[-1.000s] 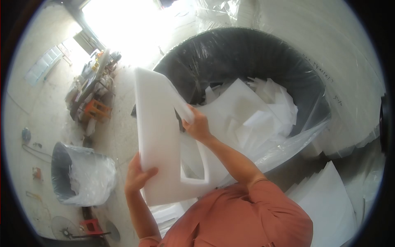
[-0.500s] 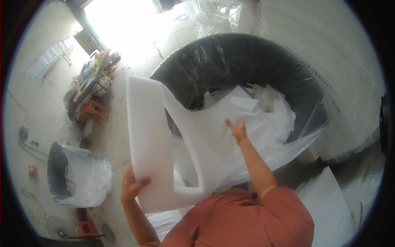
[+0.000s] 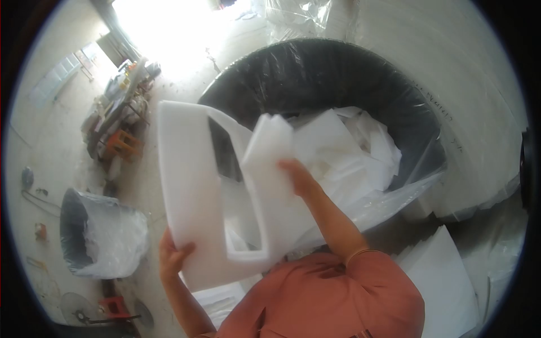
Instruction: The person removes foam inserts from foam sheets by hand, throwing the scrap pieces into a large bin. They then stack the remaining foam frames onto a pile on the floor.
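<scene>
A large white foam sheet (image 3: 189, 186) with a long cut-out stands in front of me. My left hand (image 3: 173, 254) is closed around its lower left edge, thumb on the near face. The sheet's right part is bent up into a flap (image 3: 269, 138). My right hand (image 3: 298, 177), slightly blurred, is closed against this flap, its fingers partly hidden. Just beyond, loose white foam pieces (image 3: 338, 152) lie in a big round container (image 3: 349, 65) lined with clear plastic.
A smaller plastic-lined bin (image 3: 73, 231) stands at the left. Farther back are a cluttered bench (image 3: 115, 107) and an orange stool (image 3: 123, 143). A fan (image 3: 79, 310) and red stool (image 3: 114, 307) are at the lower left. White sheets (image 3: 442, 281) are stacked at my right.
My right hand has moved left from its spread-finger position over the sheet and now bears on it. The sheet's right part has folded up, and its left side has shifted slightly left.
</scene>
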A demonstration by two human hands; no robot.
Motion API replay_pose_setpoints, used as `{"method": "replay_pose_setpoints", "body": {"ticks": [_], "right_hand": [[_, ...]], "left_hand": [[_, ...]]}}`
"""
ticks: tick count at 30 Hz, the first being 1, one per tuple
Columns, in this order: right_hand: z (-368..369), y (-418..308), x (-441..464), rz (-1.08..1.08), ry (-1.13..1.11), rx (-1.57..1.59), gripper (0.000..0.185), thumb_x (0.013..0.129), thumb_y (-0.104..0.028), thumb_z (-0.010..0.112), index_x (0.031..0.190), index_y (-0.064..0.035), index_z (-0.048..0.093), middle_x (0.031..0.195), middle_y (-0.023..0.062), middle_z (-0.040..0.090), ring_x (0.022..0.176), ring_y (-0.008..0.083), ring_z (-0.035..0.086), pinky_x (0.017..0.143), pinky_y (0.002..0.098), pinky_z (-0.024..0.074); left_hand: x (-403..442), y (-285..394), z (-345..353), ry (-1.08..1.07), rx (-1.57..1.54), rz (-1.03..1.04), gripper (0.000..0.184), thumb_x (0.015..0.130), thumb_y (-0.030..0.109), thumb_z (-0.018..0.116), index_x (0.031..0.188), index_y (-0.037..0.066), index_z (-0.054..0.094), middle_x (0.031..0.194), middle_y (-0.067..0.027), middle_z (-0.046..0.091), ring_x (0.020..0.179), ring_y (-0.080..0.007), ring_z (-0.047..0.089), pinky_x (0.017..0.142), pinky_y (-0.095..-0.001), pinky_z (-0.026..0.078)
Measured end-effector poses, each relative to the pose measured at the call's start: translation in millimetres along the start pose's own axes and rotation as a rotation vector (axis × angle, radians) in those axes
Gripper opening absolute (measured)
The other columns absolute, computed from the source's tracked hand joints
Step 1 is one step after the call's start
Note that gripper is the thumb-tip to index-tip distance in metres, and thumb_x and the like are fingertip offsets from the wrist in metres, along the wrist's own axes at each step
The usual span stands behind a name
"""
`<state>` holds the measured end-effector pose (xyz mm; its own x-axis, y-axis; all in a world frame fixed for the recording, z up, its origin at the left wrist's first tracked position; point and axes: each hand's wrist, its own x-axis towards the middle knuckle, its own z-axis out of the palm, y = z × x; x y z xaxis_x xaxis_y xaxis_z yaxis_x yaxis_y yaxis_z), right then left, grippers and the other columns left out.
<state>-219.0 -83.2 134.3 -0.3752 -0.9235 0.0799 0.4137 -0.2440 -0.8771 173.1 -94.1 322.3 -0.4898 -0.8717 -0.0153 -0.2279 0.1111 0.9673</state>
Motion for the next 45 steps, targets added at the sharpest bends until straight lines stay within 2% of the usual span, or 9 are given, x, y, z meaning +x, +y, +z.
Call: {"method": "replay_pose_setpoints", "body": {"ticks": [3, 6, 18, 23, 29, 32, 35, 38, 45], "right_hand": [[-50, -33, -30, -0.011, 0.119, 1.123, 0.073, 0.087, -0.048, 0.064, 0.138, 0.0000, 0.042, 0.140, 0.0176, 0.046, 0.128, 0.0285, 0.045, 0.106, 0.0384, 0.0373], [-82, -22, -56, 0.485, 1.168, 0.670, 0.074, 0.089, -0.055, 0.058, 0.138, -0.0029, 0.044, 0.133, 0.0143, 0.054, 0.124, 0.0313, 0.049, 0.108, 0.0427, 0.0369], [-34, 85, -118, 0.475, 0.469, 0.815, 0.064, 0.096, -0.054, 0.044, 0.138, -0.0054, 0.043, 0.135, 0.0123, 0.051, 0.122, 0.0313, 0.050, 0.104, 0.0448, 0.0405], [-59, 93, -110, 0.460, 0.512, 0.852, 0.060, 0.096, -0.050, 0.046, 0.137, -0.0071, 0.046, 0.136, 0.0118, 0.052, 0.125, 0.0324, 0.049, 0.106, 0.0470, 0.0391], [-54, 73, -125, 0.521, 0.487, 0.820, 0.053, 0.099, -0.044, 0.040, 0.137, -0.0074, 0.046, 0.137, 0.0107, 0.052, 0.127, 0.0330, 0.047, 0.108, 0.0507, 0.0358], [-80, 76, -133, 0.540, 0.459, 0.833, 0.052, 0.100, -0.044, 0.038, 0.137, -0.0077, 0.046, 0.137, 0.0103, 0.052, 0.128, 0.0332, 0.046, 0.109, 0.0499, 0.0344], [-97, 70, -133, 0.670, 0.505, 0.568, 0.060, 0.096, -0.039, 0.052, 0.143, -0.0037, 0.038, 0.145, 0.0154, 0.043, 0.133, 0.0358, 0.039, 0.112, 0.0491, 0.0306], [-95, 86, -149, -0.046, 0.873, -1.177, 0.082, 0.085, -0.034, 0.070, 0.147, 0.0006, 0.029, 0.152, 0.0219, 0.027, 0.140, 0.0378, 0.028, 0.115, 0.0484, 0.0232], [96, 1, -129, -0.262, -0.622, -1.235, 0.123, 0.054, -0.043, 0.090, 0.147, 0.0004, 0.023, 0.147, 0.0261, 0.029, 0.136, 0.0457, 0.029, 0.113, 0.0511, 0.0232]], "left_hand": [[3, 13, 7, 0.020, -0.052, 0.056, 0.059, 0.075, 0.010, 0.076, 0.127, -0.002, 0.051, 0.109, -0.0074, 0.064, 0.099, -0.0172, 0.060, 0.087, -0.0311, 0.048], [7, 15, -6, 0.111, 0.006, 0.084, 0.062, 0.071, 0.005, 0.072, 0.128, -0.003, 0.050, 0.111, -0.0083, 0.063, 0.101, -0.0182, 0.060, 0.087, -0.0319, 0.049], [-40, -86, -130, 0.537, -0.139, -0.071, 0.080, 0.077, 0.011, 0.071, 0.144, -0.005, 0.031, 0.138, -0.0189, 0.046, 0.121, -0.0298, 0.050, 0.103, -0.0390, 0.040], [-35, -96, -68, 0.523, 1.159, 0.121, 0.085, 0.083, 0.025, 0.075, 0.146, -0.005, 0.026, 0.149, -0.0299, 0.028, 0.142, -0.0373, 0.026, 0.116, -0.0449, 0.022], [16, -220, 94, 0.001, -0.216, -0.327, 0.076, 0.091, 0.043, 0.064, 0.141, -0.006, 0.034, 0.139, -0.0197, 0.046, 0.130, -0.0291, 0.044, 0.107, -0.0386, 0.036], [18, -230, 103, -0.186, -0.238, -0.599, 0.070, 0.088, 0.039, 0.069, 0.136, -0.003, 0.039, 0.127, -0.0132, 0.055, 0.117, -0.0217, 0.054, 0.097, -0.0350, 0.044], [4, -207, 95, -0.156, -0.491, -0.464, 0.066, 0.085, 0.032, 0.075, 0.132, -0.002, 0.043, 0.120, -0.0114, 0.060, 0.109, -0.0196, 0.058, 0.091, -0.0338, 0.048], [2, -197, 96, 0.062, -0.311, -0.386, 0.055, 0.082, 0.013, 0.072, 0.128, -0.004, 0.047, 0.116, -0.0139, 0.061, 0.105, -0.0211, 0.060, 0.088, -0.0335, 0.051], [-11, -145, 107, -0.068, -0.508, -0.186, 0.066, 0.078, 0.004, 0.073, 0.135, -0.002, 0.042, 0.117, -0.0123, 0.061, 0.106, -0.0219, 0.060, 0.092, -0.0340, 0.050]]}}
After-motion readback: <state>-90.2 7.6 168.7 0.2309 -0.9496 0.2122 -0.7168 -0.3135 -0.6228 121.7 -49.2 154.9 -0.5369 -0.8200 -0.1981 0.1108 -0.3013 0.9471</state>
